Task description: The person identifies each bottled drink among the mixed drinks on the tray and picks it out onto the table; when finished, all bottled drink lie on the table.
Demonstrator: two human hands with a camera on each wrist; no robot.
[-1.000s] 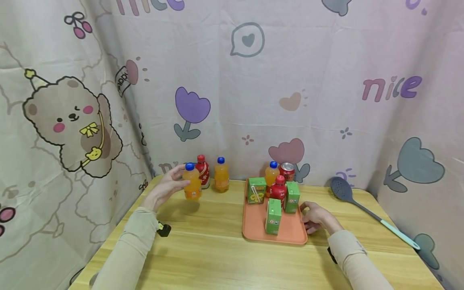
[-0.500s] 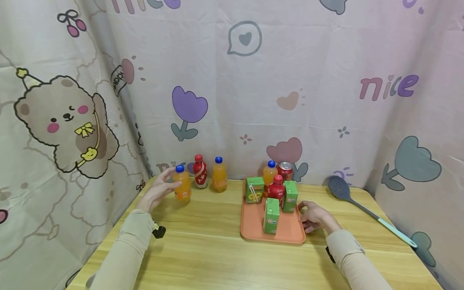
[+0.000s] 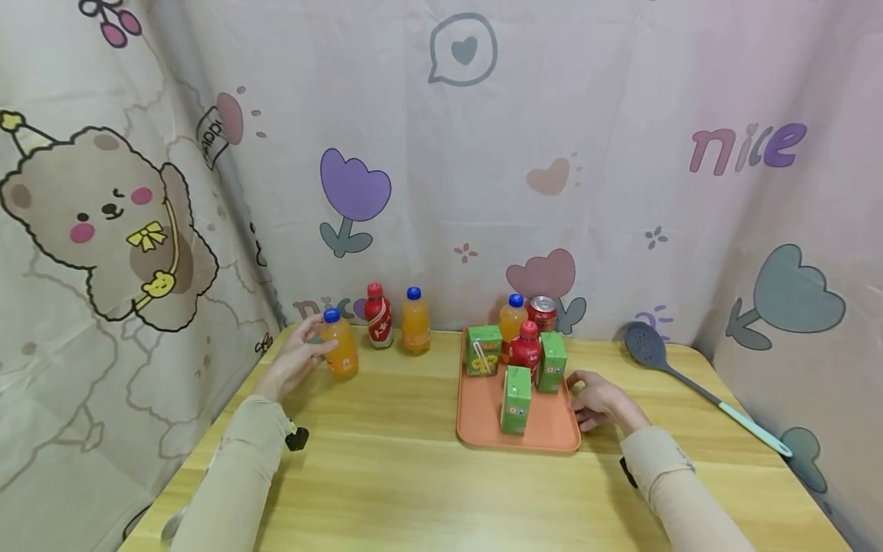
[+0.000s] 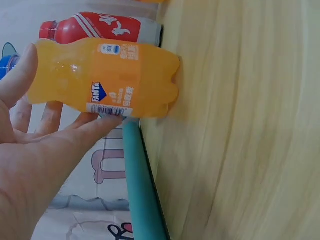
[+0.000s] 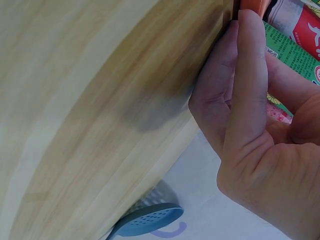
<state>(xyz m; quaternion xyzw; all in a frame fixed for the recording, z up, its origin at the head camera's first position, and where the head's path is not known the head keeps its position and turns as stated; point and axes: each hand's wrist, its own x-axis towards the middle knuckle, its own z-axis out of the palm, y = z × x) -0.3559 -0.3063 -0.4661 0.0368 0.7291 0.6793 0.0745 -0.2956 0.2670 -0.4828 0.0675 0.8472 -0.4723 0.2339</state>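
Note:
At the left back of the table, my left hand (image 3: 295, 362) holds an orange Fanta bottle (image 3: 341, 354) with a blue cap, nearly upright. In the left wrist view the thumb lies by the neck of the Fanta bottle (image 4: 112, 75) and the other fingers pass behind and under it. My right hand (image 3: 600, 400) grips the right rim of an orange tray (image 3: 479, 429), fingers curled. The tray bears green drink cartons (image 3: 516, 402), a red bottle (image 3: 526, 349), another orange-drink bottle (image 3: 510, 322) and a red can (image 3: 543, 313).
A red-and-white bottle (image 3: 379, 318) and an orange-drink bottle (image 3: 416, 326) stand at the back, right of my left hand. A slotted ladle (image 3: 679, 374) with a mint handle lies at the right. A printed curtain (image 3: 455, 184) hangs behind the table (image 3: 400, 468).
My left hand has carried the Fanta bottle leftward, away from the red-and-white bottle it partly covered. The right hand keeps its place at the tray. The head view has tilted slightly down.

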